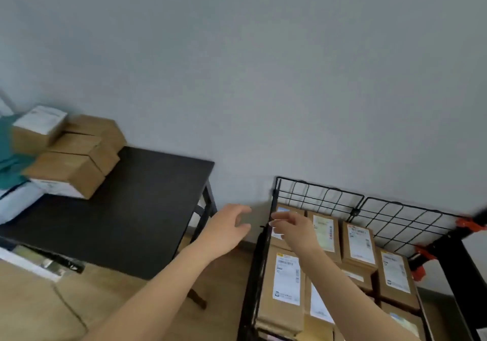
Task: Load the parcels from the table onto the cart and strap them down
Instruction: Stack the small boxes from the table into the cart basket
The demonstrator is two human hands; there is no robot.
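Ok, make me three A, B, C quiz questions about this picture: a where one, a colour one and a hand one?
1. Where on the black table do the cardboard parcels sit? A far left corner B middle C right edge
2. What colour are the clamps on the wire cart? A blue B orange C green
3. The left hand is A open, empty B gripping a box C a fist
Answers: A, they stack at the far left corner; B, they show orange; A, its fingers spread, holding nothing.
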